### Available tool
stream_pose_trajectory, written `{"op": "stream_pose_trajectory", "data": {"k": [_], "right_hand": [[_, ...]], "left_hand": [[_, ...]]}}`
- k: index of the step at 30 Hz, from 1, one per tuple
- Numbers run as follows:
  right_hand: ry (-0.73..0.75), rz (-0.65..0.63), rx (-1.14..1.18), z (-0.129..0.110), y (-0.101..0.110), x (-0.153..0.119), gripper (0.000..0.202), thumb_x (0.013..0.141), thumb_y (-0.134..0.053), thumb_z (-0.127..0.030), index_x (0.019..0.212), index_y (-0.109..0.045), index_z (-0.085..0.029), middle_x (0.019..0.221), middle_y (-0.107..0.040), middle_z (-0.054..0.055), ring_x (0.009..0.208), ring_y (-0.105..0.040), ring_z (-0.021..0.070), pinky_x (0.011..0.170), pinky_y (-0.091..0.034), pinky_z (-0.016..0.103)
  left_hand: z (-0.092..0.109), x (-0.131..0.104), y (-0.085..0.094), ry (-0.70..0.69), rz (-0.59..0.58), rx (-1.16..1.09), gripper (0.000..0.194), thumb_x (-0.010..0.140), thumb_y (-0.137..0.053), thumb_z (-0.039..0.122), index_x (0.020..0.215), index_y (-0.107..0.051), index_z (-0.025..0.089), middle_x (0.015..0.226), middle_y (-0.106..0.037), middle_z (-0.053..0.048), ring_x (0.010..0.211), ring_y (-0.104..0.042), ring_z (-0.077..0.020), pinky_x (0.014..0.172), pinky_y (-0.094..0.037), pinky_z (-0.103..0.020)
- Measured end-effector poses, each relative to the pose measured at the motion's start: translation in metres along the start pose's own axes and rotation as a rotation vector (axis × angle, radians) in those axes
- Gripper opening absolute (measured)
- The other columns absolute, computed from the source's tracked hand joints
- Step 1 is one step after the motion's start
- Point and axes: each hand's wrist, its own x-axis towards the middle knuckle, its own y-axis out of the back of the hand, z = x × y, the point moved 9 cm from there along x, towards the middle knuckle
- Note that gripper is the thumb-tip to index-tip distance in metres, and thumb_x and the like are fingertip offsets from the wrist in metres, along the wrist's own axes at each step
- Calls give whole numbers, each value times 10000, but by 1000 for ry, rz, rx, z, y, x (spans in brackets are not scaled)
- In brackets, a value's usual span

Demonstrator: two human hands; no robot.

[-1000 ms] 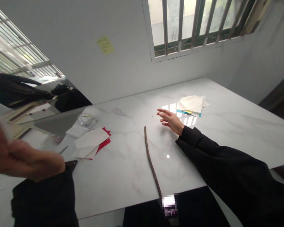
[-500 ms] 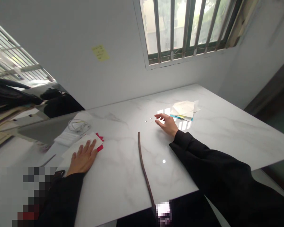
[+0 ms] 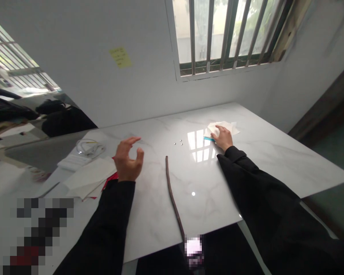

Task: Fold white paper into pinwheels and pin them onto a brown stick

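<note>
My left hand (image 3: pixel 128 159) is raised over the left half of the white marbled table, its fingers curved and the thumb apart, with nothing in it. Just beyond its wrist lies a stack of cream paper (image 3: pixel 90 173) with red pieces (image 3: pixel 111 178) showing from under it. My right hand (image 3: pixel 224 138) rests at the front of another pile of cream paper (image 3: pixel 231 128), fingers apart, and a blue edge (image 3: pixel 208 139) shows below that pile. Three small shiny beads or balls (image 3: pixel 180 140) lie between my hands. A thin brown stick (image 3: pixel 171 191) runs toward me.
A white coiled cable (image 3: pixel 88 148) and a flat white object (image 3: pixel 73 162) lie at the table's left. Behind the table (image 3: pixel 275 160) is a wall with a yellow note (image 3: pixel 120 57) and a barred window (image 3: pixel 222 36). Blurred patches cover parts of the lower view.
My left hand has lifted off the left paper stack and moved right and up. My right hand has moved right, from beside the small shiny pieces to the right paper pile.
</note>
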Motion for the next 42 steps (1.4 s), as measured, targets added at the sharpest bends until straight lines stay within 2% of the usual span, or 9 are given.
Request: {"op": "stream_pose_trajectory", "data": {"k": [3,7,14,21,26,30,33,37,42], "right_hand": [[-15,-54,-34,5,-6,-2,572,890,-658,-354,1387,-635,-71,1423,-647,203,1350,-561,353,1181,-361,486],[-42,-52,-49,6,-1,-2,557,896,-647,-333,1388,-640,-73,1382,-679,200,1288,-620,335,1144,-411,447],[-164,3,-28,5,18,-6,378,887,-642,-339,1204,-767,-175,1178,-783,134,1101,-714,318,998,-517,419],[-202,144,-34,0,39,-6,312,916,-602,-366,1101,-806,-219,1072,-796,140,1018,-712,333,946,-518,453],[-19,276,78,-35,66,-5,314,976,-566,-375,1086,-795,-190,1087,-783,152,1069,-685,319,1070,-450,506],[118,342,441,-78,76,-13,294,979,-597,-430,1084,-771,-216,1119,-767,108,1122,-669,266,1047,-494,457],[11,248,885,-91,54,-19,344,964,-600,-494,1111,-733,-213,1084,-751,96,1031,-700,232,902,-571,400],[-287,-48,1377,-105,0,-36,388,857,-728,-521,1107,-689,-226,1019,-758,68,942,-725,227,837,-614,390],[-576,-464,1595,-130,-47,-78,271,937,-634,-411,1081,-684,-187,889,-781,75,965,-751,272,851,-640,417]], "left_hand": [[22,11,-44,-16,-19,-125,332,820,-639,159,1119,-747,253,1216,-691,-69,1181,-605,-279,1064,-459,-389],[14,6,-77,81,55,-243,295,820,-588,87,1026,-749,224,1156,-677,-66,956,-631,-208,871,-507,-304],[-30,-13,-76,211,227,-194,257,797,-532,81,903,-739,191,973,-708,-38,768,-623,-134,633,-459,-217],[-59,-12,-76,409,248,-281,220,762,-541,137,854,-737,173,776,-697,-12,640,-601,-119,558,-412,-211],[-59,-11,-91,451,131,-412,234,748,-557,187,880,-749,171,870,-732,-34,665,-621,-120,581,-450,-222],[-50,-14,-112,503,-29,-613,270,771,-645,279,1001,-745,178,965,-741,-55,728,-643,-129,654,-500,-238],[-45,-21,-129,612,-184,-797,393,833,-685,433,1155,-715,210,1113,-735,-81,815,-681,-150,717,-530,-263],[-46,-34,-146,769,-357,-958,548,897,-642,583,1310,-653,223,1281,-679,-134,893,-721,-199,735,-558,-300],[-44,-42,-157,795,-494,-1028,545,833,-759,404,1337,-644,229,1222,-667,-102,898,-731,-194,766,-581,-298]]}}
